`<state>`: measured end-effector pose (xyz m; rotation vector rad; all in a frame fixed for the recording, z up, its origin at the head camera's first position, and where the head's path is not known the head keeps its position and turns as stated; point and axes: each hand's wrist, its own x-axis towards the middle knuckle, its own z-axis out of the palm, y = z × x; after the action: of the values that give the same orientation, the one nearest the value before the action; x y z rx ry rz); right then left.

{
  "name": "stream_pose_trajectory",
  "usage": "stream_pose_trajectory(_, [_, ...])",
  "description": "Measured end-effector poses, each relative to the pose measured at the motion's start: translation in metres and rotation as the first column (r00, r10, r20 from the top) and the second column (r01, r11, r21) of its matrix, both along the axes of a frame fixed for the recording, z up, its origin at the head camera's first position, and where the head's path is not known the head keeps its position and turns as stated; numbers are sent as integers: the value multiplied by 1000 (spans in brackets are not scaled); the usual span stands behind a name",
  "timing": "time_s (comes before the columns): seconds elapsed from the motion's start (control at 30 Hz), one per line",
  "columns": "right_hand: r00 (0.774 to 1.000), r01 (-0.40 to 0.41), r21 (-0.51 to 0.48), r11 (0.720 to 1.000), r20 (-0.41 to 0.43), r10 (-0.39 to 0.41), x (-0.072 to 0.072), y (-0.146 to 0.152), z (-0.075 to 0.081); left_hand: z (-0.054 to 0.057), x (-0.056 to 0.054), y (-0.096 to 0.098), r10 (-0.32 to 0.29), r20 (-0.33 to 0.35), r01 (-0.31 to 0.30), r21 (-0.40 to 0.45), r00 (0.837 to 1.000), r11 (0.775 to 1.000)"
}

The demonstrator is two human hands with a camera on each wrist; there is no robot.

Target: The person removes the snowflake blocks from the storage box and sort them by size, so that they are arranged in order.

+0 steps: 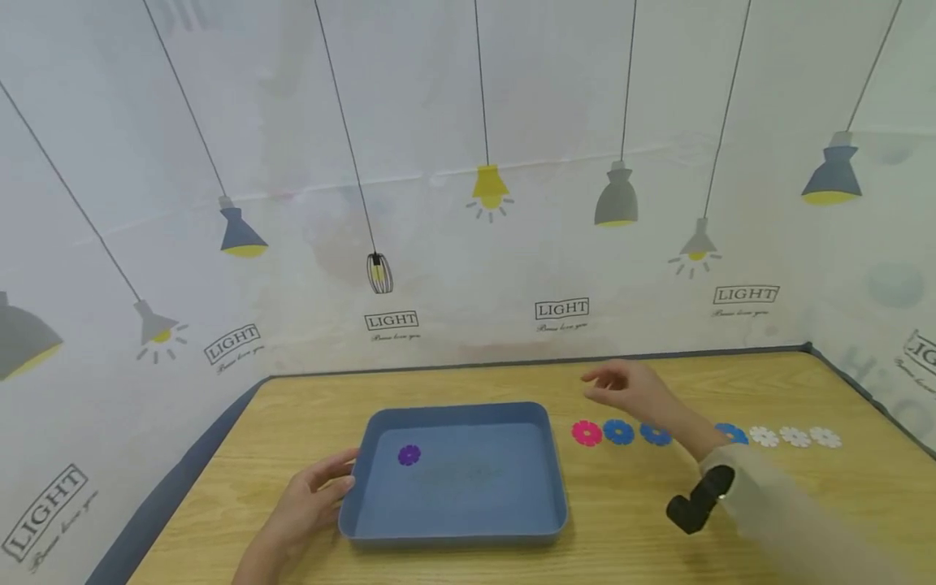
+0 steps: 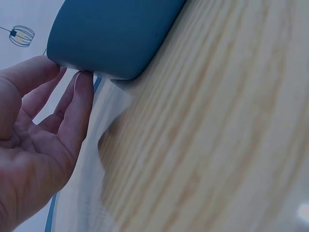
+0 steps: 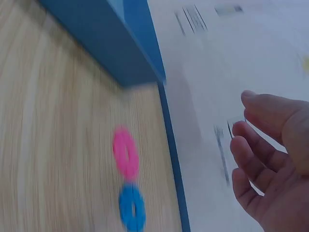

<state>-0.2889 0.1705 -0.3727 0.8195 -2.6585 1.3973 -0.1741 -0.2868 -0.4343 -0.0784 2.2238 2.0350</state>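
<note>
A shallow blue tray (image 1: 453, 528) lies on the wooden table with one purple flower-shaped disc (image 1: 409, 455) inside, near its far left. My left hand (image 1: 310, 500) rests against the outside of the tray's left wall, fingertips touching it, as the left wrist view also shows. In the air right of the tray is my right hand (image 1: 630, 387), its fingers loosely bent and nothing between them. Below it on the table runs a row of flower-shaped discs: a pink disc (image 1: 587, 433), a blue disc (image 1: 618, 431) and more blue ones, the forearm covering part of the row.
White flower-shaped discs (image 1: 795, 437) end the row at the right. Behind the table (image 1: 307, 398) stands a pale wall covering (image 1: 453, 268) printed with lamps, with more of it at both sides. A black strap device (image 1: 700, 500) is on the right wrist.
</note>
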Motion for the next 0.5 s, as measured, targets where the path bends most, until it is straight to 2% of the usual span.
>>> stream_pose_trajectory(0.1, [985,-163,4,987,53,163,1,-39,4,1,-1,1,-1,0,1,1,1000,1000])
stream_pose_trajectory(0.17, [961,-267,23,963,87,264,1,-64,6,1,-1,1,2,0,-2,-3,1000,1000])
stream_pose_trajectory(0.27, [911,-404,74,912,122,394,-2,-95,6,1,-1,1,9,3,-9,-10,1000,1000])
stream_pose_trajectory(0.37, [869,-483,105,870,180,461,-4,-121,5,1,0,2,26,10,-26,-26,1000,999])
stream_pose_trajectory(0.43, [854,-505,126,854,218,473,-5,-136,3,2,0,3,34,13,-33,-32,999,999])
stream_pose_trajectory(0.5, [851,-507,149,849,244,466,-6,-150,-1,2,-1,3,37,11,-36,-35,999,999])
